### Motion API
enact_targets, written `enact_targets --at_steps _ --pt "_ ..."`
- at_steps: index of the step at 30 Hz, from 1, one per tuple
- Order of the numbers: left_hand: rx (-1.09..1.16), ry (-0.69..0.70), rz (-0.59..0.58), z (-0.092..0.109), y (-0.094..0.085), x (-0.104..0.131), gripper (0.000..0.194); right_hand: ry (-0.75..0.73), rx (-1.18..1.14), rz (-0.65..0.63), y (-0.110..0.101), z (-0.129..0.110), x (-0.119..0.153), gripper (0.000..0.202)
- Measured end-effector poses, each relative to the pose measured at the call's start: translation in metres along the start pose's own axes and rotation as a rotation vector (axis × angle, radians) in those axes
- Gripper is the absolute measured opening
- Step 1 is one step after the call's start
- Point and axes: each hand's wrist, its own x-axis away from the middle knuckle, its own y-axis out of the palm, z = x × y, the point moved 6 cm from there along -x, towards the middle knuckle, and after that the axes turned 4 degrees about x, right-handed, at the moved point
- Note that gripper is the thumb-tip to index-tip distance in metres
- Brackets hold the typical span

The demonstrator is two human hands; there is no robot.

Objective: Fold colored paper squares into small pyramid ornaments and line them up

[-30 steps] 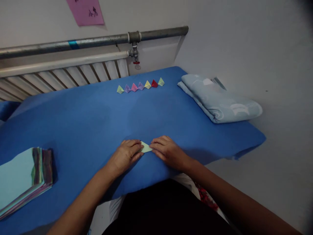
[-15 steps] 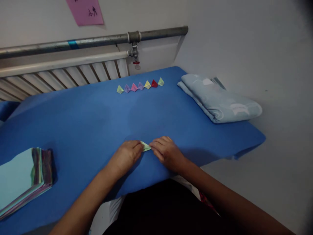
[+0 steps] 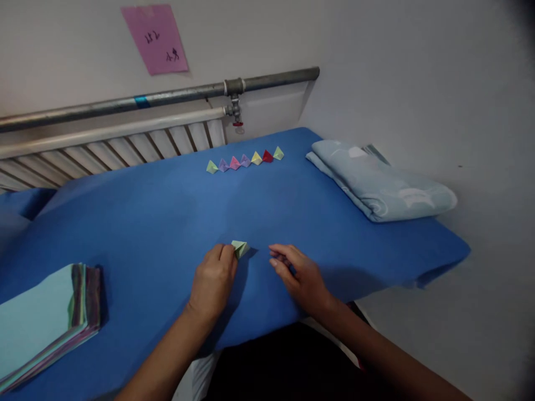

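Note:
Between the fingers of my left hand (image 3: 214, 278) is a small pale green folded paper piece (image 3: 241, 248), pinched at its left end. It sits just over the blue cloth (image 3: 167, 223), with its point toward the right. My right hand (image 3: 301, 275) is a little way to the right of it, thumb and fingers apart, touching nothing that I can see. Farther back, a row of several small folded paper shapes (image 3: 245, 160) in green, purple, pink, yellow and red lies across the cloth.
At the left lies a stack of coloured paper (image 3: 37, 312). A folded light blue blanket (image 3: 384, 184) rests at the right by the wall. Behind the blue surface are a white radiator (image 3: 125, 150) and a metal pipe (image 3: 179, 97) with a red-handled valve (image 3: 237, 123).
My right hand has let go of the green paper and moved right. My left hand keeps its hold, and the paper has turned and shifted slightly left. The camera view has tilted upward.

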Motion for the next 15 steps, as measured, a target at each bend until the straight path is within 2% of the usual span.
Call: enact_targets --at_steps 3,5,8,11,13,15 --pt "0.200 -0.123 0.118 -0.004 -0.010 0.002 0.014 0.020 -0.069 -0.005 0.005 -0.010 0.000 0.022" --pt "0.408 -0.260 0.142 -0.007 -0.011 0.004 0.010 0.030 -0.131 -0.014 0.012 -0.015 -0.003 0.021" --pt "0.847 -0.455 0.104 -0.007 -0.003 0.008 0.010 0.169 -0.323 -0.011 0.022 -0.008 -0.011 0.024" --pt "1.230 -0.568 0.033 -0.003 0.006 0.011 0.021 0.324 -0.563 -0.118 0.035 -0.002 -0.018 0.028" --pt "1.350 -0.647 0.013 -0.004 0.010 0.015 0.024 0.355 -0.663 -0.200 0.040 -0.006 -0.019 0.024" --pt "1.393 -0.706 0.011 -0.007 0.013 0.019 0.023 0.367 -0.714 -0.216 0.041 -0.011 -0.019 0.016"
